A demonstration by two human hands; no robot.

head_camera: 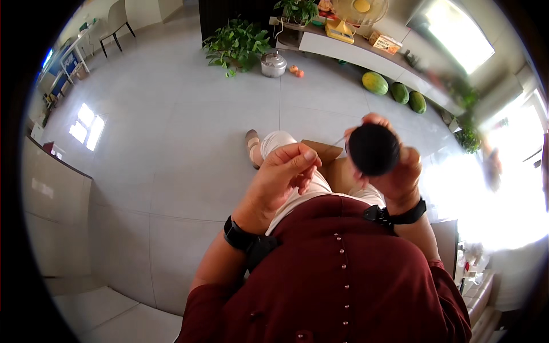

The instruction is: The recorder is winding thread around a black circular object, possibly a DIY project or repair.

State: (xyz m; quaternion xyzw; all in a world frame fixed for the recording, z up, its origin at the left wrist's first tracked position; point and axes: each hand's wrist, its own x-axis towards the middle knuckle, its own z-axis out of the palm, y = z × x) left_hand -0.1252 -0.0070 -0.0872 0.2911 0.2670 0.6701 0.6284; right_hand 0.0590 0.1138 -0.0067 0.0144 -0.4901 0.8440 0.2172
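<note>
A round black object, perhaps a spool or ball of dark thread, is gripped by my right hand, whose fingers curl around its rim. My left hand is to its left, with thumb and index finger pinched together. A thin strand seems to run between the two hands, though it is too fine to make out well. Below the hands, an open cardboard box is between my legs. Black straps circle both wrists.
On the floor ahead are a leafy potted plant, a metal kettle, two round fruits and several melons. A low cabinet bears a yellow fan. A glossy cabinet stands at the left.
</note>
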